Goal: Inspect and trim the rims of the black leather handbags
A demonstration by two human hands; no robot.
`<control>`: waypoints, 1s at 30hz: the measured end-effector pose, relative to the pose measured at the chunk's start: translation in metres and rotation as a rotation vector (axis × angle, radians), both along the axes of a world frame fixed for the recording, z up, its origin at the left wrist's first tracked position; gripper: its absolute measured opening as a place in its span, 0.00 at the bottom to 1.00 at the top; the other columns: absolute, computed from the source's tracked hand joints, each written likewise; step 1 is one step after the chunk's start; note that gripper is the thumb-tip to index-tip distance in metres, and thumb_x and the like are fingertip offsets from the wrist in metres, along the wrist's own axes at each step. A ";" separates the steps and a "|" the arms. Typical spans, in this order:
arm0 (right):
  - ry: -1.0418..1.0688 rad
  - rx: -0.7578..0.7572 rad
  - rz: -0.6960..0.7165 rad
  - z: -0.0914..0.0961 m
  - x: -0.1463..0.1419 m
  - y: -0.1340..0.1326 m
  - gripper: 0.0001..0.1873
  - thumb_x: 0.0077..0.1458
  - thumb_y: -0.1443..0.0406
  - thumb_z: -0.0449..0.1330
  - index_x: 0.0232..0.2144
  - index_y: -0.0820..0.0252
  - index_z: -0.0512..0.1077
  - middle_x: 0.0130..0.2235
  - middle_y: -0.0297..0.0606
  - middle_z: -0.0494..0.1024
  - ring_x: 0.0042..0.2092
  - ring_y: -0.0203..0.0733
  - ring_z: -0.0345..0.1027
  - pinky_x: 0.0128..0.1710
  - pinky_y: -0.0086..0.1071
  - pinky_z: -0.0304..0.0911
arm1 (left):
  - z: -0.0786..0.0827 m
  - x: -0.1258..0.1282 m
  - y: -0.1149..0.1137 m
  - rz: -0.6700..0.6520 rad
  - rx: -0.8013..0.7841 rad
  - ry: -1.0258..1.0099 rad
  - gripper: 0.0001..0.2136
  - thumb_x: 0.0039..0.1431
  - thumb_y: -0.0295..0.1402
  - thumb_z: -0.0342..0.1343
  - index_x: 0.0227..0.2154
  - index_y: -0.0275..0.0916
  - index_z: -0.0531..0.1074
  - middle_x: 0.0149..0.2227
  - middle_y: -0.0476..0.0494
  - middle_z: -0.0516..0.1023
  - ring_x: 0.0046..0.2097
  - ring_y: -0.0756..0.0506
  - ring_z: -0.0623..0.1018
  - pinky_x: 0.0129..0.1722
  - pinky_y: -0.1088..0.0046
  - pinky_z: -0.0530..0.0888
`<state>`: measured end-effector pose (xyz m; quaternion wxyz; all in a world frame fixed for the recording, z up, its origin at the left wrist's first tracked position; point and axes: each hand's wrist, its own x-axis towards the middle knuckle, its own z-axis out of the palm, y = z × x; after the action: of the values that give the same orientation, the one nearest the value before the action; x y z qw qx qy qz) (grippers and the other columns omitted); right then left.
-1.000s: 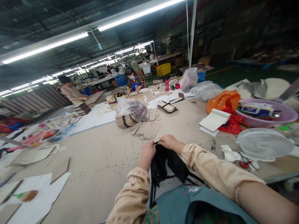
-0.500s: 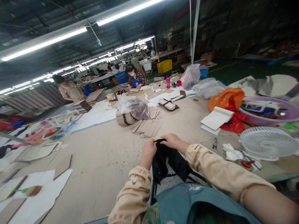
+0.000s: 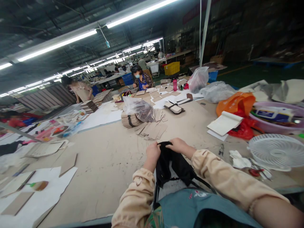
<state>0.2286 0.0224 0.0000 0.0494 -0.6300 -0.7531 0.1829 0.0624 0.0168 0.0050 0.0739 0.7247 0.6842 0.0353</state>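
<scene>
A black fabric bag with thin straps hangs at the near table edge, close against my teal apron. On the left side of its top edge, the fingers of my left hand pinch the cloth. My right hand grips the same edge a short way to the right, its thumb and fingers pressed together. Between the two hands the edge is stretched in a small arch. Small metal fittings show on the bag; its lower part is hidden by my apron.
Ahead lie stacked card pieces under a plastic bag. At right are a notepad, snips, a white fan cover and a purple basin. A glue bottle rests on paper at left. Two co-workers work beyond.
The camera view has turned slightly left, so the surroundings appear shifted to the right. Both hands keep their hold on the bag's top edge, almost unmoved.
</scene>
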 end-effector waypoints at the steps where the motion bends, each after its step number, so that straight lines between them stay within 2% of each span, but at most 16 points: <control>1: 0.007 -0.014 -0.011 -0.001 0.001 -0.002 0.24 0.54 0.50 0.48 0.35 0.59 0.76 0.37 0.45 0.78 0.40 0.44 0.71 0.37 0.30 0.61 | -0.001 0.000 0.000 0.013 -0.009 0.006 0.17 0.60 0.41 0.41 0.38 0.38 0.72 0.34 0.38 0.78 0.39 0.44 0.76 0.36 0.71 0.68; 4: 0.022 -0.043 -0.062 -0.006 0.002 -0.004 0.26 0.57 0.53 0.44 0.35 0.64 0.76 0.38 0.51 0.78 0.41 0.48 0.70 0.39 0.33 0.61 | -0.003 0.001 0.001 0.024 -0.027 0.025 0.20 0.61 0.42 0.39 0.37 0.36 0.73 0.34 0.36 0.78 0.39 0.43 0.76 0.37 0.70 0.68; 8: 0.071 -0.063 -0.105 -0.008 -0.001 -0.003 0.25 0.56 0.55 0.46 0.35 0.67 0.76 0.39 0.54 0.77 0.43 0.51 0.70 0.41 0.34 0.60 | -0.003 0.000 0.003 -0.016 -0.013 0.032 0.20 0.60 0.42 0.39 0.36 0.36 0.73 0.33 0.36 0.78 0.38 0.42 0.77 0.36 0.68 0.69; 12: 0.189 -0.091 -0.041 -0.004 0.004 -0.010 0.27 0.57 0.52 0.44 0.37 0.62 0.76 0.39 0.47 0.78 0.43 0.46 0.70 0.42 0.32 0.61 | -0.003 -0.004 0.004 -0.014 -0.018 0.004 0.20 0.60 0.42 0.40 0.35 0.36 0.74 0.33 0.35 0.78 0.38 0.42 0.77 0.37 0.67 0.69; 15: 0.354 -0.097 0.003 -0.008 0.015 -0.030 0.28 0.57 0.50 0.42 0.49 0.56 0.69 0.48 0.39 0.74 0.49 0.43 0.67 0.47 0.32 0.60 | -0.005 -0.012 0.004 -0.021 -0.030 -0.054 0.19 0.60 0.41 0.41 0.34 0.35 0.74 0.34 0.34 0.78 0.39 0.41 0.76 0.38 0.67 0.68; 17: 0.580 -0.149 -0.064 -0.016 0.026 -0.049 0.30 0.56 0.48 0.44 0.53 0.56 0.65 0.52 0.39 0.70 0.50 0.45 0.66 0.49 0.36 0.59 | -0.008 -0.020 0.004 -0.017 -0.029 -0.135 0.17 0.59 0.40 0.42 0.32 0.35 0.74 0.33 0.34 0.78 0.38 0.41 0.76 0.38 0.68 0.68; 19: 0.749 -0.280 -0.166 -0.027 0.038 -0.070 0.31 0.55 0.48 0.44 0.55 0.57 0.62 0.52 0.41 0.70 0.45 0.44 0.69 0.46 0.38 0.62 | -0.011 -0.032 0.004 0.031 -0.026 -0.250 0.16 0.57 0.39 0.44 0.30 0.35 0.74 0.32 0.35 0.78 0.38 0.42 0.76 0.38 0.68 0.67; 21: 0.807 -0.358 -0.213 -0.037 0.048 -0.090 0.32 0.54 0.48 0.46 0.55 0.58 0.62 0.50 0.43 0.71 0.42 0.44 0.71 0.43 0.38 0.64 | -0.013 -0.048 0.003 0.098 -0.025 -0.347 0.15 0.56 0.40 0.46 0.27 0.36 0.73 0.30 0.37 0.77 0.37 0.42 0.75 0.38 0.69 0.67; 26: 0.861 -0.333 -0.208 -0.045 0.053 -0.124 0.32 0.51 0.48 0.50 0.52 0.61 0.66 0.48 0.44 0.73 0.42 0.46 0.70 0.42 0.39 0.65 | -0.012 -0.098 -0.008 0.184 -0.039 -0.466 0.17 0.56 0.42 0.44 0.23 0.36 0.72 0.24 0.44 0.76 0.32 0.45 0.75 0.33 0.72 0.68; 27: 0.880 -0.330 -0.203 -0.045 0.052 -0.126 0.32 0.51 0.49 0.50 0.52 0.62 0.66 0.47 0.44 0.74 0.41 0.46 0.71 0.42 0.39 0.65 | -0.010 -0.107 -0.012 0.212 -0.027 -0.528 0.18 0.56 0.43 0.43 0.24 0.35 0.72 0.24 0.45 0.76 0.31 0.45 0.74 0.31 0.72 0.68; 30: 0.932 -0.323 -0.235 -0.050 0.049 -0.125 0.30 0.51 0.50 0.51 0.51 0.62 0.66 0.44 0.45 0.75 0.40 0.45 0.71 0.42 0.40 0.65 | -0.002 -0.133 -0.021 0.408 0.046 -1.098 0.17 0.48 0.45 0.52 0.28 0.34 0.73 0.24 0.46 0.75 0.29 0.46 0.74 0.30 0.71 0.70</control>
<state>0.2772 -0.1030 -0.0495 0.3025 -0.5617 -0.5371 0.5518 -0.0708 -0.0039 0.0026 0.3935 0.4552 0.6706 0.4339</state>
